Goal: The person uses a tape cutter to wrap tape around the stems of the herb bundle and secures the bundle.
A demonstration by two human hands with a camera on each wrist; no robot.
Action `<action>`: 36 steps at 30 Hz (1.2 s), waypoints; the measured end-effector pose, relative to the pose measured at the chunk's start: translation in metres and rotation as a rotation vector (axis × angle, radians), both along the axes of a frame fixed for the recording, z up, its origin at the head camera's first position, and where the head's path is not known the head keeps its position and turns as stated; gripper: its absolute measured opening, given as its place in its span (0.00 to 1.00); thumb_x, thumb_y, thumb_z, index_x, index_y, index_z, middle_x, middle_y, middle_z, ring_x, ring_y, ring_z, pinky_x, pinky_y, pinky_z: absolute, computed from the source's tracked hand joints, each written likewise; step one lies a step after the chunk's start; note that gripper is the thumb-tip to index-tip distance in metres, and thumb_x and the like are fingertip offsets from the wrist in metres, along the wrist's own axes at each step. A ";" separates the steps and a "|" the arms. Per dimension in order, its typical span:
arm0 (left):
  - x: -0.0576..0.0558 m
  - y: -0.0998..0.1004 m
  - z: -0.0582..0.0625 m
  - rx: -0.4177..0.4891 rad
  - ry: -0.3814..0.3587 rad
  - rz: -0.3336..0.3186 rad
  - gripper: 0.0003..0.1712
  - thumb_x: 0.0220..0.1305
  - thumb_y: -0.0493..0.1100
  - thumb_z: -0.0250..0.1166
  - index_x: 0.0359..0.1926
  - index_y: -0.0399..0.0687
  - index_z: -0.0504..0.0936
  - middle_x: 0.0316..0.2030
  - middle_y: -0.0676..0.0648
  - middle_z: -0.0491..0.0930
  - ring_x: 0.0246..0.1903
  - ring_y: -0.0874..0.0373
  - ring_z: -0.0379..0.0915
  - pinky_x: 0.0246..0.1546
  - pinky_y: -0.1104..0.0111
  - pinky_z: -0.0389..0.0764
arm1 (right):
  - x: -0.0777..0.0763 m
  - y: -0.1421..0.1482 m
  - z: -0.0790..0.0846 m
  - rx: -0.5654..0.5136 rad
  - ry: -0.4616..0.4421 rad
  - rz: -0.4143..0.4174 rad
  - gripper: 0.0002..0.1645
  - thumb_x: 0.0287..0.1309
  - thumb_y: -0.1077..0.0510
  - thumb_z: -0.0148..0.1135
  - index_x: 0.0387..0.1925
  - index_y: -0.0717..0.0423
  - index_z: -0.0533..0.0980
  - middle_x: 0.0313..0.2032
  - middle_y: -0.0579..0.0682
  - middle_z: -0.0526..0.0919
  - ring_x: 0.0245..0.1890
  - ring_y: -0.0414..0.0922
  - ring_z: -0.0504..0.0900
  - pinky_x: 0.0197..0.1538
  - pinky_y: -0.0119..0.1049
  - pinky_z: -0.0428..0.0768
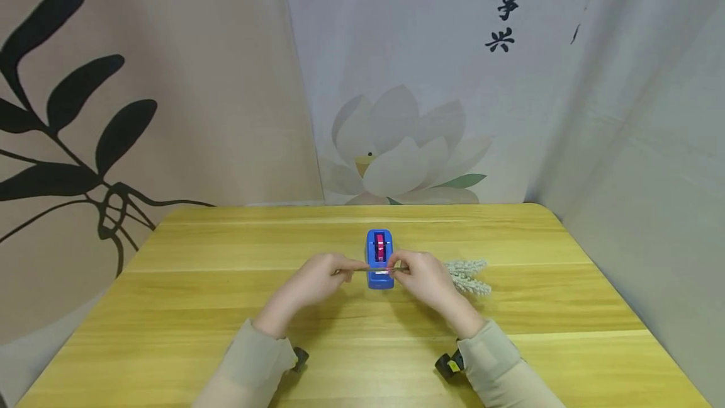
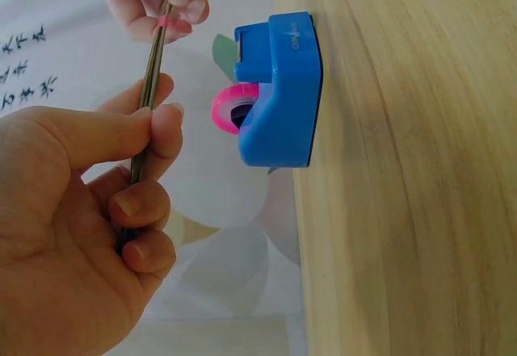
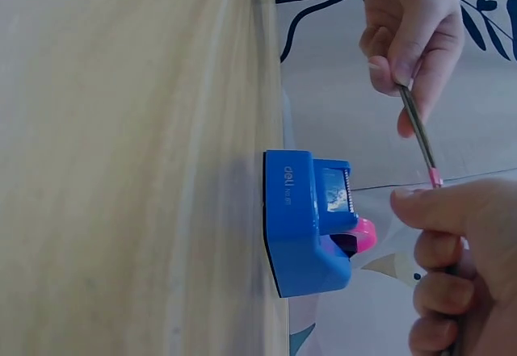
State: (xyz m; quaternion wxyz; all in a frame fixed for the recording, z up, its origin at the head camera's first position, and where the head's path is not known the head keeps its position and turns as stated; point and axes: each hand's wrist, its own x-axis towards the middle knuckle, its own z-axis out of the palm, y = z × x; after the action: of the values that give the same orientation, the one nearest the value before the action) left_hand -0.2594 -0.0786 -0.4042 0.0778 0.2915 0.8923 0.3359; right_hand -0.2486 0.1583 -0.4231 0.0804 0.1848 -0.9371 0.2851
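Note:
My left hand (image 1: 318, 281) pinches the thin, dark stems (image 2: 152, 73) between thumb and index finger, the other fingers curled near their lower end. Farther along the same stems, my right hand (image 1: 426, 277) grips them, its fingers curled round them. A band of pink tape (image 3: 435, 177) wraps the stems right beside the right thumb. Pale green flower sprigs (image 1: 467, 277) stick out beyond the right hand. The stems are level, above a blue tape dispenser (image 2: 284, 90) that stands on the table. The dispenser holds a pink tape roll (image 1: 380, 247).
The wooden table (image 1: 362, 357) has its back edge against a printed cloth backdrop (image 1: 226, 80). Another cloth hangs along the right side. Dark wrist cameras (image 1: 450, 365) are worn under both sleeves, close above the tabletop.

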 end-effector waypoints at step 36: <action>-0.001 0.000 0.002 -0.026 -0.002 0.009 0.24 0.67 0.28 0.53 0.55 0.55 0.83 0.32 0.46 0.80 0.21 0.60 0.61 0.18 0.71 0.66 | -0.003 0.010 0.005 -0.138 -0.086 0.126 0.03 0.61 0.53 0.65 0.33 0.46 0.83 0.21 0.38 0.75 0.21 0.38 0.69 0.24 0.32 0.70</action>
State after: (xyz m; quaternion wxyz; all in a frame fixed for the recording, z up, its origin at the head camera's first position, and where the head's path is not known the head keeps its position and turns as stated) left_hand -0.2601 -0.0788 -0.4019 0.0810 0.2862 0.8977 0.3251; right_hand -0.2513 0.1682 -0.4181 0.0347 0.2250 -0.9042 0.3613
